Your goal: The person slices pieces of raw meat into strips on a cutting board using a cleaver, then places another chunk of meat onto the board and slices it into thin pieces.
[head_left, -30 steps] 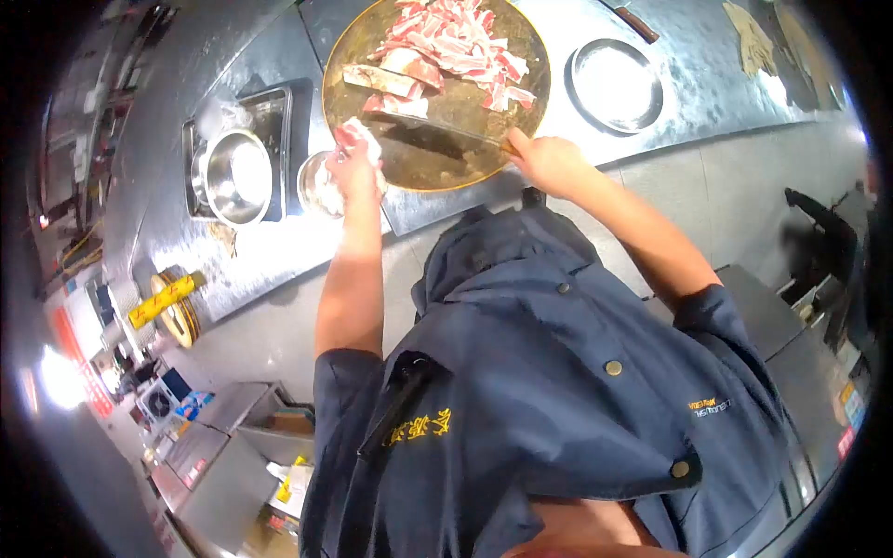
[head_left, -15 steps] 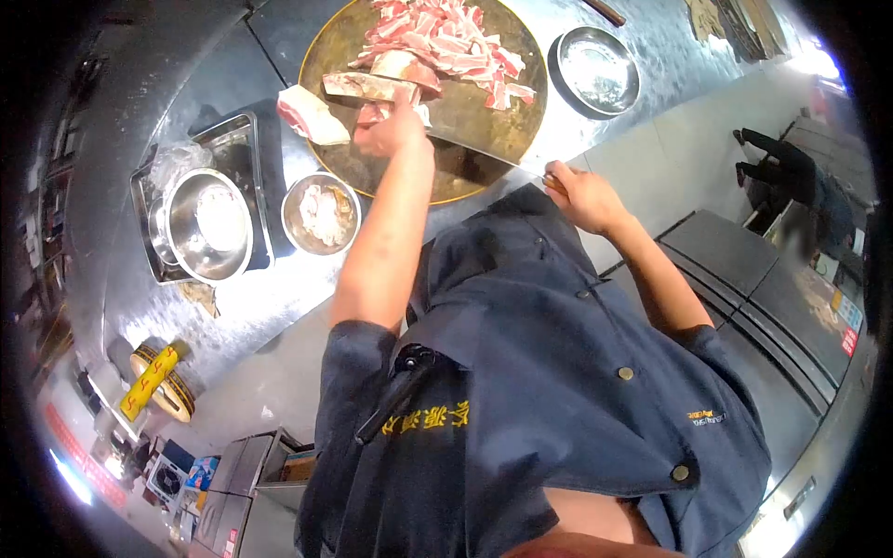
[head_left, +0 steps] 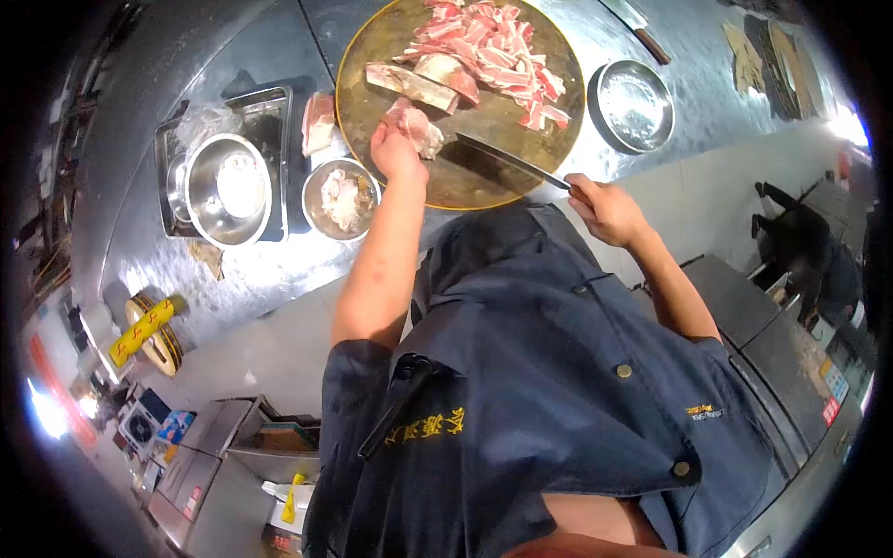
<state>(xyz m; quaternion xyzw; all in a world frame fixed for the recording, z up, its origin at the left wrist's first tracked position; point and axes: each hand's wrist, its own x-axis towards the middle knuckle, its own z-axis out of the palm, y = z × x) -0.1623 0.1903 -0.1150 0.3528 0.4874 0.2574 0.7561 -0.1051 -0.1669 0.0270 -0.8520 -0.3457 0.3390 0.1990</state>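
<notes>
Chopping board (head_left: pixel 381 42): mottled brown, ringed by a yellow rim.
Sliced meat (head_left: pixel 502 51), the board's one o'clock: pinkish red, striped with white.
Bony chunk (head_left: pixel 409 86), ten o'clock: pink with cream edges.
Meat piece (head_left: pixel 416 128), eight o'clock: pink and pale cream.
Knife (head_left: pixel 512 161), four o'clock: dark grey blade.
Meat slab (head_left: pixel 318 124), off the board at nine o'clock: pink with white.
Round dish (head_left: pixel 635 104), off the board at three o'clock: shiny silver.
The person's jacket (head_left: pixel 539 372), six o'clock: dark navy, yellow lettering (head_left: pixel 426 428).
Roll (head_left: pixel 141 330), the view's eight o'clock: bright yellow, red marks.
</notes>
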